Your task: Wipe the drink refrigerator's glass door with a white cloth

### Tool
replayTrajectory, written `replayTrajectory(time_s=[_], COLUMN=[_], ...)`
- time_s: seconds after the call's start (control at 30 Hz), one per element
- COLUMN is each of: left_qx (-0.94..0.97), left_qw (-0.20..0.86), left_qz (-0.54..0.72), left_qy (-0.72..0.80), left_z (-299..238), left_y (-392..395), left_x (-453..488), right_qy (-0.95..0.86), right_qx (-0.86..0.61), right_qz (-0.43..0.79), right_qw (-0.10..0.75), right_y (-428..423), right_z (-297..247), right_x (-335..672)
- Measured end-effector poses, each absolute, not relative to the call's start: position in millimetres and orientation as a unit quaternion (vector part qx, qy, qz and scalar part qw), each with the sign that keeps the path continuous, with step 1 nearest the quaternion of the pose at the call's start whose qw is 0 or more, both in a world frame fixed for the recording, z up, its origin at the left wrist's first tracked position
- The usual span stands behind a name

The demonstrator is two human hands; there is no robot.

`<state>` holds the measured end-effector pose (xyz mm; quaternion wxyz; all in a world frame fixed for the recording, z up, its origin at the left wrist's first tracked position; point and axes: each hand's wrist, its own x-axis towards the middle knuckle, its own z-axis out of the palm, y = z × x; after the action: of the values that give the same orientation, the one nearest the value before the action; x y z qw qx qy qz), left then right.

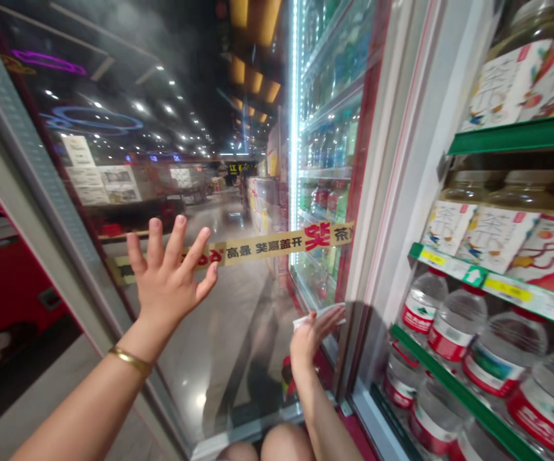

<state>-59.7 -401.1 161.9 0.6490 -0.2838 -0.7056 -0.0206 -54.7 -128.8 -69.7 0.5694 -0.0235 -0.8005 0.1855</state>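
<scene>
My left hand (166, 288) spreads empty at the glass door (253, 304), while my right hand (309, 336) holds a white cloth (300, 322) that could slip if my flattened fingers ease

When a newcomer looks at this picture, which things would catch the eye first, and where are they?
Probably the spread left hand first, left of centre before the glass door, with a gold bangle at its wrist. Next may come the yellow strip of mirrored characters across the glass, then the right hand with a white cloth, lower right of centre.
</scene>
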Motion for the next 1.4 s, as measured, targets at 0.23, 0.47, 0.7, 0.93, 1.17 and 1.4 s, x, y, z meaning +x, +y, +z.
replayTrajectory(time_s=[0.23,0.47,0.7,0.93,1.17,1.4], left_qx=[-0.281,-0.289,-0.325,-0.338,-0.29,-0.177], left_qw=[0.654,0.664,0.652,0.596,0.568,0.636], left_qz=[-0.018,-0.051,-0.274,-0.252,-0.245,-0.216], left_qy=[-0.702,-0.688,-0.629,-0.683,-0.73,-0.719], left_z=[161.9,159.4,141.9,98.8,133.4,150.3], left_y=[-400.6,-395.4,-408.6,-399.2,-379.2,-432.2], left_x=[-61.1,-76.6,-73.1,-32.7,-56.3,-64.1], right_qy=[-0.763,-0.77,-0.707,-0.712,-0.692,-0.719], right_qx=[0.356,0.096,0.356,0.416,0.435,0.281], right_qz=[0.01,-0.01,-0.088,-0.054,0.065,-0.072], right_qw=[0.539,0.631,0.604,0.563,0.572,0.631], right_y=[-203.7,-72.9,-177.9,-220.3,-241.5,-108.2], right_z=[-41.6,119.3,139.6,164.5,192.2,206.7], right_x=[-64.9,-63.8,-80.9,-83.5,-80.8,-52.1])
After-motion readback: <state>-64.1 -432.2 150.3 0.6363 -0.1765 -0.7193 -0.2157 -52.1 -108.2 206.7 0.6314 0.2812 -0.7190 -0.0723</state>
